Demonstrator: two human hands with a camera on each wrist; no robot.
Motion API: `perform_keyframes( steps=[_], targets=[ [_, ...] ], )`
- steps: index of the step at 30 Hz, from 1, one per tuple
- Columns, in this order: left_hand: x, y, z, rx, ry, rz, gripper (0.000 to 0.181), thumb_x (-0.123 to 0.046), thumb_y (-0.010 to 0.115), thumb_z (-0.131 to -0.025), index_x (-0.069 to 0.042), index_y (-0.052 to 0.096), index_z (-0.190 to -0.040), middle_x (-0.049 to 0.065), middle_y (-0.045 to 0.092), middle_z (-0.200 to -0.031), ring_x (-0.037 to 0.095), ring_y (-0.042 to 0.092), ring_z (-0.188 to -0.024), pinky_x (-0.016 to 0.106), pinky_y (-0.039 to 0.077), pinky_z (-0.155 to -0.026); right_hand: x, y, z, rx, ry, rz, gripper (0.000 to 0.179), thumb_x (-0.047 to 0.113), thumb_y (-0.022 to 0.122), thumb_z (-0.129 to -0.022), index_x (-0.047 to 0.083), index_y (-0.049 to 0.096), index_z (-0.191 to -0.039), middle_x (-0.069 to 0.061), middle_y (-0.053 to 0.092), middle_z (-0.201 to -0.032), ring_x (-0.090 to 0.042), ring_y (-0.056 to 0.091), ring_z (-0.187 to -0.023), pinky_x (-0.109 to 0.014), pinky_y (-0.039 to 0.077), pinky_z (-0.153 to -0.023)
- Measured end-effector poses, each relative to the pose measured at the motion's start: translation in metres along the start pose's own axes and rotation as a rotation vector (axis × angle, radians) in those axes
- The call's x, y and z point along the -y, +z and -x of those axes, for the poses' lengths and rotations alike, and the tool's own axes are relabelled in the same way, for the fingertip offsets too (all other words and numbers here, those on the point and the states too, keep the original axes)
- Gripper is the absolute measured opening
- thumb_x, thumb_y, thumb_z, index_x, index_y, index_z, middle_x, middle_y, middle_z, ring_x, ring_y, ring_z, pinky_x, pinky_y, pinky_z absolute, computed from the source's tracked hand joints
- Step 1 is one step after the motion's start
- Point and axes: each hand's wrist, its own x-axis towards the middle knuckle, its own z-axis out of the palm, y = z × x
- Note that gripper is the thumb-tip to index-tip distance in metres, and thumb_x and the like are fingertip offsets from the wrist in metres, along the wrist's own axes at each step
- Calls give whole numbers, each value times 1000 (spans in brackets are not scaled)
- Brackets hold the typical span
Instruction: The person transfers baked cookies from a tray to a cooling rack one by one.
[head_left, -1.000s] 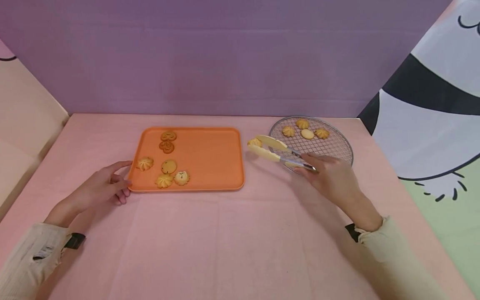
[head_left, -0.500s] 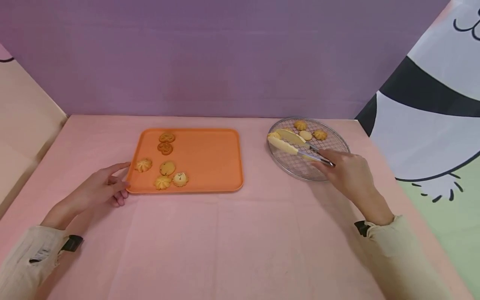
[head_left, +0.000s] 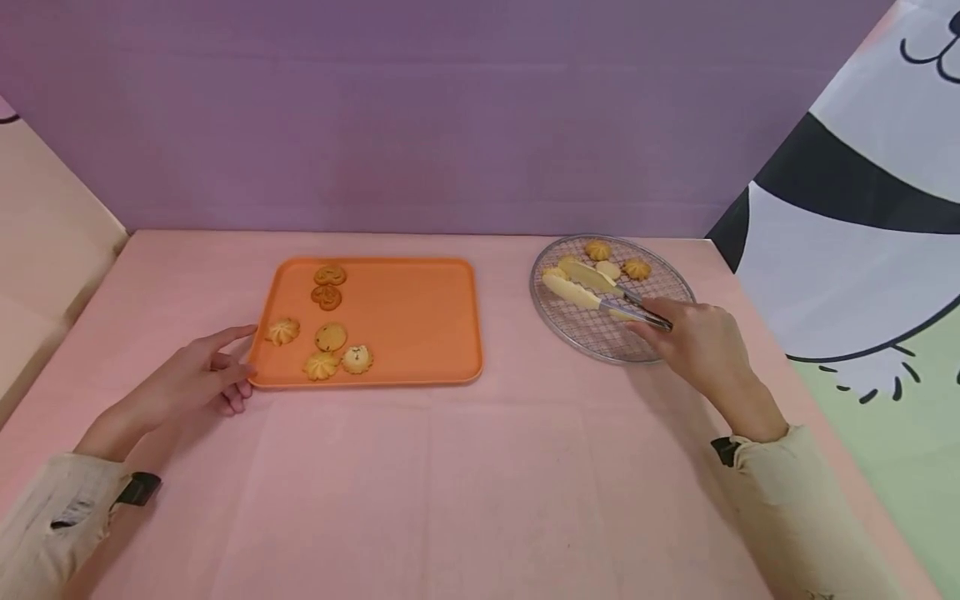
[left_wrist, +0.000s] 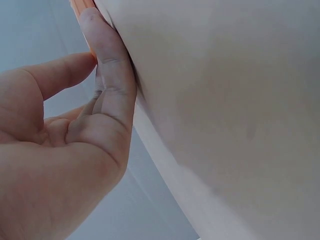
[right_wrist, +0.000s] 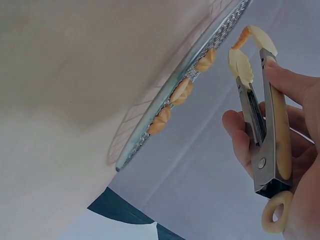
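In my right hand (head_left: 697,342) are food tongs (head_left: 592,296) with cream tips, gripped by their metal arms over the round wire rack (head_left: 566,333). Between the tips a golden cookie (right_wrist: 242,37) is pinched, raised off the rack in the right wrist view. Swirled cookies (head_left: 637,268) and a smooth pale one (head_left: 607,270) lie on the mesh, some partly hidden by the tongs. At the orange tray's (head_left: 420,325) front left corner, my left hand (head_left: 187,371) holds the rim, thumb above and a finger along its side.
On the tray's left part lie two brown pretzel-shaped cookies (head_left: 328,275), a round speckled cookie (head_left: 331,337), swirled ones (head_left: 282,332) and a pale-topped one (head_left: 357,359). A purple wall (head_left: 405,125) rises behind the pink table (head_left: 375,483).
My right hand has drawn the tongs and cookie rightward, from the gap beside the tray to over the rack, and now nearly stays there. My left hand keeps its place at the tray.
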Motion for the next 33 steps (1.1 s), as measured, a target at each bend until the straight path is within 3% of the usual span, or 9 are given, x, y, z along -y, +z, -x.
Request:
perform_keyframes(
  steps=[11,20,27,33],
  targets=[
    [-3,1,-2,-4,-7,-14,69,-3,56,-100,6,15,-155,13,65,-80,21,65,-64,34,60,-61,0,2,4,97,71,13,38,26,84,-81,-1,76,-106,-22,73,-85,-35,66,-61,-50,51,-53],
    [-1,0,-1,-13,-12,-22,69,-3,57,-99,5,18,-155,14,65,-79,22,65,-63,34,60,-61,-1,2,6,122,89,27,42,29,83,-81,-2,75,-109,-23,73,-87,-33,65,-60,-48,53,-54],
    [0,1,-1,-15,-24,-5,69,-3,56,-99,5,16,-155,13,65,-79,20,65,-64,34,60,-61,-2,4,9,93,95,17,50,30,87,-76,-4,73,-110,-19,69,-72,-26,57,-51,-45,47,-47],
    [-2,2,-1,-23,-20,-10,69,-3,56,-99,6,16,-155,13,65,-79,19,64,-62,33,60,-60,-5,7,11,22,64,7,58,31,89,-69,-4,70,-111,-22,70,-77,-33,61,-55,-50,48,-48]
  ],
)
